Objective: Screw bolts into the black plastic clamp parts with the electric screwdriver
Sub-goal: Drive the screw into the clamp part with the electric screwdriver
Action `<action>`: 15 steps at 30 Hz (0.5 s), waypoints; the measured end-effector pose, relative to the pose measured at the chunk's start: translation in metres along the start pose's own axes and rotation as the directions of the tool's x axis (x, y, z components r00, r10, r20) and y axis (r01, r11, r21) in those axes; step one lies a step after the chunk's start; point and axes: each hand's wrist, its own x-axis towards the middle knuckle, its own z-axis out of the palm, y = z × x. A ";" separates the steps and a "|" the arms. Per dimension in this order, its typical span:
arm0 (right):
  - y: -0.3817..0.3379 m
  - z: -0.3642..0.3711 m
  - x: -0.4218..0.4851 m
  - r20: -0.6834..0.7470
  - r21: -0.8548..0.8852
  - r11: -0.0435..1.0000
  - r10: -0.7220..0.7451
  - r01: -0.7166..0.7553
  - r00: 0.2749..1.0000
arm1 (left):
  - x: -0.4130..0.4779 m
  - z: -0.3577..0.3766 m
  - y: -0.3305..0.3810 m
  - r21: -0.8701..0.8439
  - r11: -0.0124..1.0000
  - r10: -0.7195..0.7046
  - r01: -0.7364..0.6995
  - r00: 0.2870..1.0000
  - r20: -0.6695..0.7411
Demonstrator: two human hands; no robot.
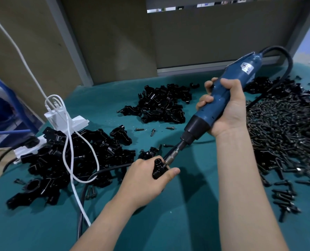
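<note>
At the left edge of the frame a white power strip (pixel 70 122) lies on the green mat (pixel 186 220), with a white cable (pixel 69 153) looping down over a heap of black clamp parts (pixel 56 160) at the lower left. Just right of that heap, below the centre of the frame, the left hand (pixel 143 182) has its fingers curled round a single black clamp part (pixel 157 169), with the thumb stretched along the part's lower edge. A second pile of clamp parts (pixel 161 105) sits above it near the middle of the frame, and a few loose bolts (pixel 152 130) lie on the mat between the two.

The metal bit (pixel 171 156) of the blue electric screwdriver (pixel 221 98) meets the upper right side of the held part, just above the left thumb. The tool slants up and to the right from there. The right hand (pixel 228 109), right of centre and well above the left hand, is wrapped fully round the blue body, fingers on its far side. A black cord (pixel 284 57) arcs from the tool's top end. Along the right edge of the frame spreads a wide heap of black bolts (pixel 284 138).
</note>
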 end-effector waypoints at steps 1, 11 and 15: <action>0.000 -0.002 0.000 -0.005 0.009 1.000 0.005 -0.004 1.000 | 0.000 0.000 0.000 0.010 1.000 -0.003 0.003 1.000 0.002; -0.001 -0.020 0.003 0.088 0.246 0.969 -0.004 -0.018 0.996 | -0.006 0.010 0.014 -0.410 0.910 -0.009 0.054 0.994 0.110; 0.002 -0.024 0.005 0.084 0.247 0.969 0.000 -0.021 0.996 | -0.006 0.010 0.013 -0.441 0.894 -0.024 0.075 0.992 0.121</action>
